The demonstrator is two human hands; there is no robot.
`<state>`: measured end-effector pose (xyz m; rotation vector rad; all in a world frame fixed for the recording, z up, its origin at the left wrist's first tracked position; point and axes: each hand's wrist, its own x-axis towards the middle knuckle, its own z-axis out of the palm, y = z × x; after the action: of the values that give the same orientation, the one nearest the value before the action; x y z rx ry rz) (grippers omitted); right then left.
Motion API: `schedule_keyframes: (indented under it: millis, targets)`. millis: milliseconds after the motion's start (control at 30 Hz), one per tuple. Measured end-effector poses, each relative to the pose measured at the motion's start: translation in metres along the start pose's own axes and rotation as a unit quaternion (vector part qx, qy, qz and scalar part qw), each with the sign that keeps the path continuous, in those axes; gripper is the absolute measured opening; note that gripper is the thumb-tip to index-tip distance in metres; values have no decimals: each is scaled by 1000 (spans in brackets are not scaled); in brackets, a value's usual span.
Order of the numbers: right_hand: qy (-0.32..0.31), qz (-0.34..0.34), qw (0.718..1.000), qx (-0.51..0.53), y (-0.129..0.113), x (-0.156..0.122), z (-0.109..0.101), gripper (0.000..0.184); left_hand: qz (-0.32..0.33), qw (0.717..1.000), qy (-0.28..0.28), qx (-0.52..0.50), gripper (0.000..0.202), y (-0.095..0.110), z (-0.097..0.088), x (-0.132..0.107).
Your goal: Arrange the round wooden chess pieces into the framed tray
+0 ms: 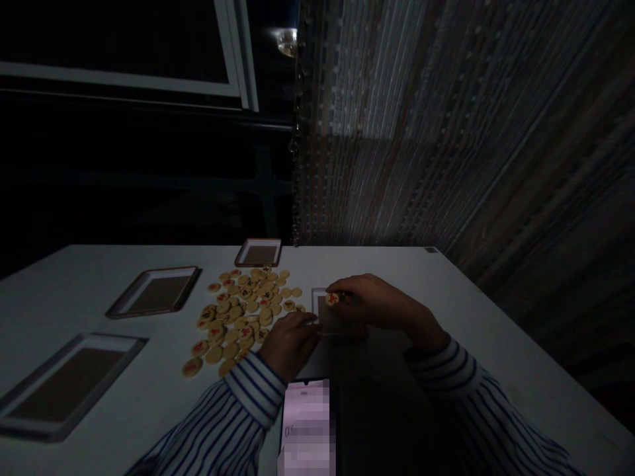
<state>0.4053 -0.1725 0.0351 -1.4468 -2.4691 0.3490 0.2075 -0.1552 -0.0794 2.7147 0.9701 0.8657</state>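
A heap of round wooden game discs point(245, 307) with red and black marks lies on the white table point(99, 284). My right hand point(377, 301) pinches one disc point(332, 299) between thumb and fingers, above a small square tray point(325, 317). My left hand point(290, 340) rests curled at the tray's left edge, beside the heap; whether it holds anything is hidden. Both arms wear striped sleeves.
Three more square trays lie about: one at the far middle point(258, 252), one left of the heap point(156, 291), a large one at the near left point(64, 383). A lit phone point(306, 423) lies between my arms. A curtain point(446, 132) hangs behind the table.
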Motion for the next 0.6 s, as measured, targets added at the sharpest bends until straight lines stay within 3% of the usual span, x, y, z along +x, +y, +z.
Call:
schedule_keyframes:
  millis: [200,600]
  targets:
    - [-17,24,999,-21,7,0,1,26,-7,1000,-20,5,19,0,0,-1]
    - [-54,57,996,-43,13,-3,3,25,1,1000,-2,-1,18,0,3,-2]
